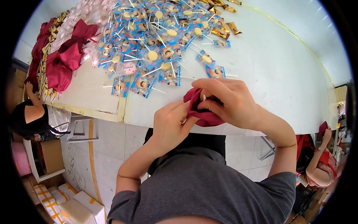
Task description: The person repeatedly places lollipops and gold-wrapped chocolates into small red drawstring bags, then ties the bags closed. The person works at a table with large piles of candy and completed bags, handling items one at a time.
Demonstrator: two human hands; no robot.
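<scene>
A dark red cloth pouch (pixel 210 121) is held up at the table's near edge, its mouth facing up. My left hand (pixel 171 125) pinches the left side of its rim between thumb and fingers. The thumb and fingers of my right hand (pixel 236 101) reach into the opening; a small pale spot shows there, too small to make out. What lies deeper in the pouch is hidden. Just beyond my hands, several wrapped lollipops (pixel 143 84) with white sticks and blue printed wrappers spread from a large heap. One wrapped lollipop (pixel 215 71) lies close past my right hand.
More dark red pouches (pixel 68 53), filled, lie at the left beside pink-white wrapped sweets (pixel 81 16) and narrow gold packets (pixel 44 64). Gold-wrapped sweets (pixel 221 32) lie at the far side of the white table (pixel 279 84). Other people sit at left (pixel 30 114) and right (pixel 320 168).
</scene>
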